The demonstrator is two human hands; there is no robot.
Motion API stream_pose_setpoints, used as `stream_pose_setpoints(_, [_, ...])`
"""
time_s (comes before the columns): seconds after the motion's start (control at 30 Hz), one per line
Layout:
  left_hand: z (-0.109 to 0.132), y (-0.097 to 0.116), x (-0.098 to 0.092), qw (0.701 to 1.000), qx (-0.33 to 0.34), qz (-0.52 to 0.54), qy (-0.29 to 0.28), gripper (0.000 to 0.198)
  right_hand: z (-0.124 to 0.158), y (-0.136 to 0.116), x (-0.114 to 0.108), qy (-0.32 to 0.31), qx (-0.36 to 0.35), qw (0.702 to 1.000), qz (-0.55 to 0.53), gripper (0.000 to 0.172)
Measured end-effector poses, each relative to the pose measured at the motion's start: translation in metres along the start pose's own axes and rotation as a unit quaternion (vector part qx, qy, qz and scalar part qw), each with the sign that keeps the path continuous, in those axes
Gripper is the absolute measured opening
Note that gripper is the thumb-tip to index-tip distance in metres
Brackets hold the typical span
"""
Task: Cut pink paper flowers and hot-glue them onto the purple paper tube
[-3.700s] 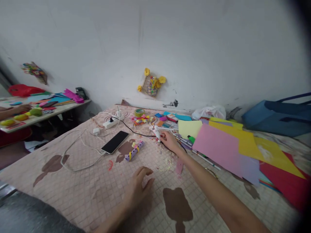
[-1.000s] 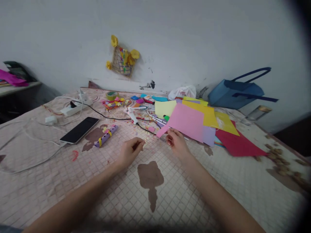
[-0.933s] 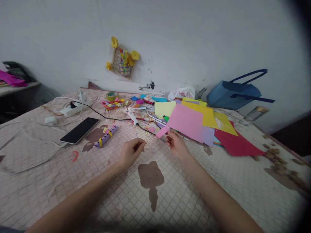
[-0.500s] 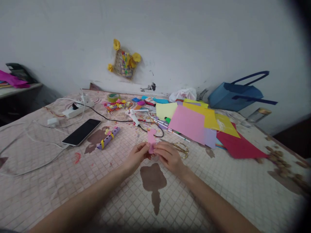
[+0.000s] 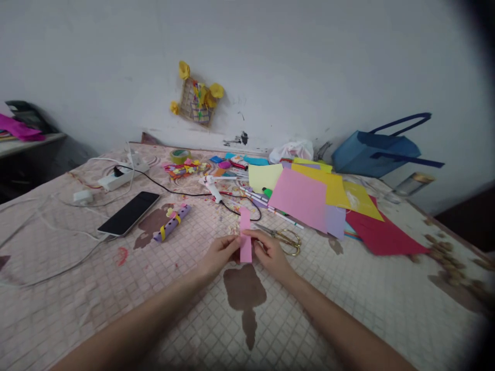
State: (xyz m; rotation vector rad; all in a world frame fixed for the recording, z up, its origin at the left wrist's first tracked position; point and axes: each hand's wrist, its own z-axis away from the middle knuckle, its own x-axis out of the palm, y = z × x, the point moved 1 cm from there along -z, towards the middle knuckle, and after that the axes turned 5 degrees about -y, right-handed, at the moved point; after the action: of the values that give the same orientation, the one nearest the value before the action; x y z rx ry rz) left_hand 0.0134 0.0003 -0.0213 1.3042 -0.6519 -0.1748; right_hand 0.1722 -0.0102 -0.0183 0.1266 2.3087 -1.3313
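Both my hands hold a narrow pink paper strip [image 5: 245, 238] upright over the patterned pink mat [image 5: 116, 293], pinching it near its lower half. My left hand [image 5: 220, 256] grips the strip from the left and my right hand [image 5: 269, 252] from the right. Gold-handled scissors [image 5: 282, 238] lie just beyond my right hand, with their blades toward the strip. A white glue gun [image 5: 212, 190] rests further ahead, its black cord curling across the mat. Stacked coloured paper sheets [image 5: 297, 198] lie ahead and to the right.
A black phone [image 5: 129, 213], a purple paper roll [image 5: 170, 223] and a white power strip [image 5: 122, 176] with cables lie left. Craft scraps, tape [image 5: 180, 156] and markers sit behind. A blue bag [image 5: 381, 147] stands at the back right.
My hands have come together from apart, now holding the pink strip between them. The strip now stands longer and straighter than half a second ago, and the scissors show beside my right hand.
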Motion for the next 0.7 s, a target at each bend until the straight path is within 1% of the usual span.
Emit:
stream_pose_setpoints(0.07, [-0.0005, -0.0011, -0.0002, 0.999, 0.035, 0.002, 0.021, 0.026, 0.0005, 0.0035, 0.0004, 0.023, 0.020, 0.999, -0.015, 0.042])
stream_pose_setpoints(0.13, [-0.0001, -0.0001, 0.0004, 0.995, 0.091, -0.022, 0.023, 0.022, 0.0014, 0.0056, 0.0002, 0.036, 0.036, 0.998, -0.022, 0.042])
stream_pose_setpoints(0.23, [0.0023, 0.0020, 0.0025, 0.979, 0.169, -0.113, 0.000, 0.018, 0.0031, 0.0045, 0.0000, 0.023, 0.042, 0.998, -0.030, 0.045])
stream_pose_setpoints(0.3, [0.0040, 0.0021, 0.0031, 0.965, 0.194, -0.176, -0.001, 0.018, 0.0038, 0.0020, 0.0000, 0.007, 0.038, 0.999, -0.037, 0.047])
stream_pose_setpoints(0.37, [0.0051, 0.0014, 0.0025, 0.956, 0.196, -0.220, 0.006, 0.019, 0.0039, -0.0003, 0.0000, 0.002, 0.039, 0.998, -0.045, 0.047])
stream_pose_setpoints(0.43, [0.0054, 0.0006, 0.0009, 0.953, 0.189, -0.238, 0.014, 0.019, 0.0035, -0.0015, -0.0002, 0.013, 0.047, 0.997, -0.060, 0.046])
stream_pose_setpoints(0.53, [0.0053, 0.0008, -0.0017, 0.953, 0.186, -0.239, 0.017, 0.015, 0.0024, -0.0018, -0.0009, 0.042, 0.068, 0.991, -0.105, 0.040])
stream_pose_setpoints(0.7, [0.0050, 0.0034, -0.0023, 0.955, 0.169, -0.243, -0.006, 0.007, 0.0017, -0.0039, -0.0017, 0.069, 0.092, 0.971, -0.208, 0.031])
